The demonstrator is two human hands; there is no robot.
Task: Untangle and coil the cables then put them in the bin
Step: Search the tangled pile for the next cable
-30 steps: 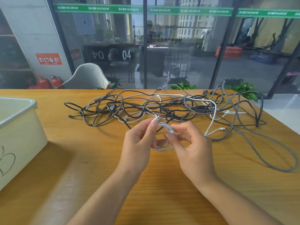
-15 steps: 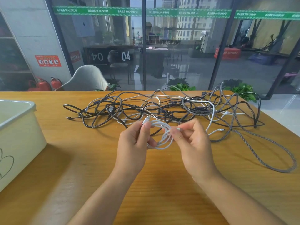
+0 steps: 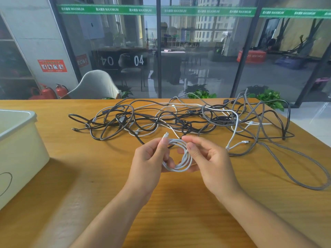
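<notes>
While both hands hold the white cable coil (image 3: pixel 179 156) above the tabletop (image 3: pixel 89 176), left grip (image 3: pixel 150 158) pinching its plug end, right grip (image 3: pixel 211 158) the loops: coiling nearly finished; next, carry it to bin (image 3: pixel 19 151) at left. Tangle (image 3: pixel 179 120) remains.

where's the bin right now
In the head view the cream bin sits at the far left edge of the wooden table, left of both hands and the tangled cable pile, partly cut off by the frame.

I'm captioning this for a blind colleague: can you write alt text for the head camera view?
Two hands, left hand and right hand, hold a small coiled white cable above a wooden table. A tangle of black, grey and white cables lies behind; a cream bin stands at left.
</notes>
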